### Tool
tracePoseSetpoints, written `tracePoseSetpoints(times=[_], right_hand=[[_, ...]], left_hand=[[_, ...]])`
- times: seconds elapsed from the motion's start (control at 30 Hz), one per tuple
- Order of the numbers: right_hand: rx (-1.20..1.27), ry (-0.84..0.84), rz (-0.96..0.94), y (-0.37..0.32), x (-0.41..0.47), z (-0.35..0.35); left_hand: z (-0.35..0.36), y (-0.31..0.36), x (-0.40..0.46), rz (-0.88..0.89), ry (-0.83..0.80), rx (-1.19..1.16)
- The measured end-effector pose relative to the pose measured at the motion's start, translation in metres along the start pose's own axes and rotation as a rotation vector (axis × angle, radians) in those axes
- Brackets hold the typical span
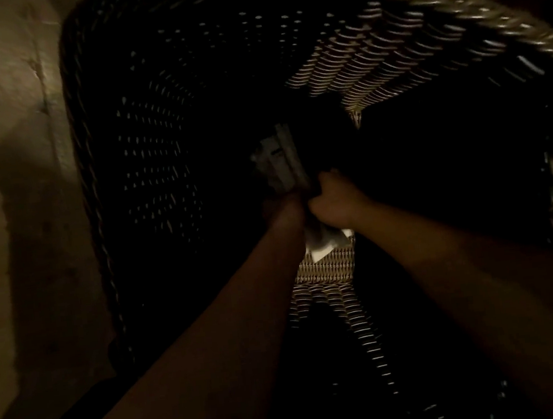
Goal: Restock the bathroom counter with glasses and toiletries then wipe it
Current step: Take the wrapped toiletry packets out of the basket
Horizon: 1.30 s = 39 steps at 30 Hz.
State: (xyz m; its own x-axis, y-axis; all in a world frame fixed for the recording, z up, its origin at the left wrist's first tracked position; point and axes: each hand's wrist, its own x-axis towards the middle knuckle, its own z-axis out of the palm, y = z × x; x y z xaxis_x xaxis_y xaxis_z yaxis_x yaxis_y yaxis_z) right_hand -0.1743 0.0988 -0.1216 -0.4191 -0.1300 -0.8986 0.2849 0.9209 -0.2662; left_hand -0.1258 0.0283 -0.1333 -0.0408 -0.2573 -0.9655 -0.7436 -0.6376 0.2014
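dim room, pale wall [1, 137] beside a dark wicker basket [472, 7].

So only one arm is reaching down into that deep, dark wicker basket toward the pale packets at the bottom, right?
Not quite: the head view shows both arms reaching in, the left hand and the right hand together at the pale packets near the bottom of the wicker basket.

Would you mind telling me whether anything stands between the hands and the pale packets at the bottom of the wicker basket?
Nothing visible does. Both the left hand and right hand are already down at the pale packets inside the wicker basket; the dim light hides the grip itself.
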Motion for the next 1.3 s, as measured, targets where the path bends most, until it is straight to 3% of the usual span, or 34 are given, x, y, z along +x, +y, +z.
tracePoseSetpoints(times=[0.2,0.4,0.63,0.73,0.97,1.13,1.3], right_hand=[[0.351,0.022,-0.005,0.0,-0.054,-0.011],[0.867,-0.132,0.014,-0.018,-0.173,-0.036],[0.982,-0.212,-0.095,-0.075,-0.384,-0.081],[0.901,-0.11,-0.147,-0.104,-0.497,-0.105],[0.943,0.248,-0.159,-0.131,-0.695,-0.162],[1.265,0.484,-0.205,-0.138,-0.812,-0.152],[1.387,0.714,-0.244,-0.167,-0.888,-0.107]], left_hand=[[-0.032,-0.003,-0.04,0.084,-0.205,-0.016],[-0.083,0.032,-0.146,0.087,-0.409,0.101],[-0.153,0.08,-0.347,0.218,-0.475,0.45],[-0.18,0.1,-0.459,0.294,-0.509,0.599],[-0.198,0.159,-0.655,0.473,-0.588,0.597],[-0.205,0.165,-0.758,0.412,-0.877,0.576],[-0.204,0.139,-0.833,0.33,-1.122,0.78]])
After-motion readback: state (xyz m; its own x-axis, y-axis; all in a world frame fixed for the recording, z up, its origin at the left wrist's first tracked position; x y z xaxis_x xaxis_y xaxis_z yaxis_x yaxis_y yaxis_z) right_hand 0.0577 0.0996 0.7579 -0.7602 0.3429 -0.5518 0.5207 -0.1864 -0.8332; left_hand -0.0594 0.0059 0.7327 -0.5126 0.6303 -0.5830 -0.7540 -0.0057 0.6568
